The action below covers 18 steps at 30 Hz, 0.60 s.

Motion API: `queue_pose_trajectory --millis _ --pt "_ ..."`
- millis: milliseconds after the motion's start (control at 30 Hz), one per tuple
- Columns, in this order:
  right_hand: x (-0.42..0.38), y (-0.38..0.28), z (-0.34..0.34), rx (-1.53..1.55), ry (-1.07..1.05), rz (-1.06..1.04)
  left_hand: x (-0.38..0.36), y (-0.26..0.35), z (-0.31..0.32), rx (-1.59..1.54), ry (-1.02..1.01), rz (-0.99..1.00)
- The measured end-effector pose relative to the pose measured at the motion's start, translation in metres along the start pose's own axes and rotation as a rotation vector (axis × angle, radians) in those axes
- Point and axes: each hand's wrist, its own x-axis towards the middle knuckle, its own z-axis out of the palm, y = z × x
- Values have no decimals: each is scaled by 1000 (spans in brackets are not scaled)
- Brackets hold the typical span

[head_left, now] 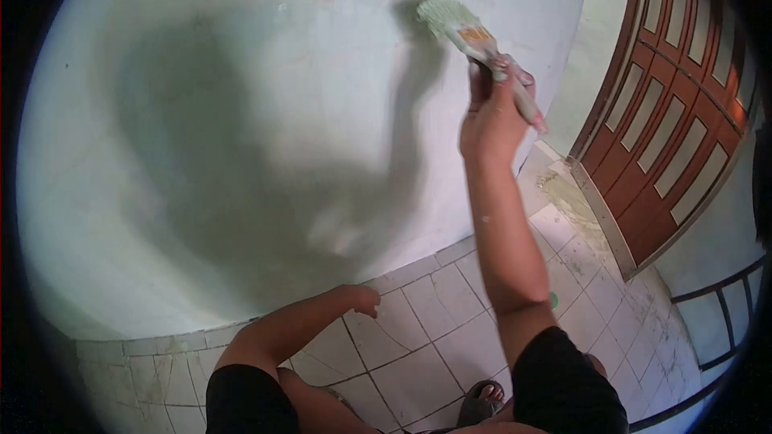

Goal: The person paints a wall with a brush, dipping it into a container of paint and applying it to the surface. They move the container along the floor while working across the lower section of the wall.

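Observation:
A wide paintbrush (480, 42) with pale green paint on its bristles is raised against the pale wall (338, 96), at the upper middle of the view. My right hand (500, 88) is closed round its handle, whose end sticks out below the fingers. Low in front of the wall, my left hand (363, 301) hangs near the wall's foot, with its fingers mostly curled out of sight; whether it holds anything does not show. A large shadow of my head and arm falls on the wall.
A brown door (663, 72) with light panels stands at the right, beside a sill. Smears mark the tiled floor (434, 305) near it. My foot in a dark sandal (481, 403) is at the bottom. Dark metal bars (728, 313) are at the lower right.

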Motion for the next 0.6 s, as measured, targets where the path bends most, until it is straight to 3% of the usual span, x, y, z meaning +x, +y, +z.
queue_pose_trajectory --millis 67,133,267,367,500,600 --pt "-3 19 12 85 56 -31 6 -16 -4 50 -119 -11" --pt "-8 31 17 53 64 -69 4 -20 1 88 -114 -24" --pt "-22 59 -7 -260 -16 -132 -7 -19 15 16 10 -64" --pt "-49 65 -34 -630 -18 -145 1 -28 30 26 -43 -30" --pt "-61 47 -28 -435 144 -218 3 -32 27 22 -31 -20" --pt "-30 32 -5 -601 26 -325 5 -27 21 117 -178 -28"
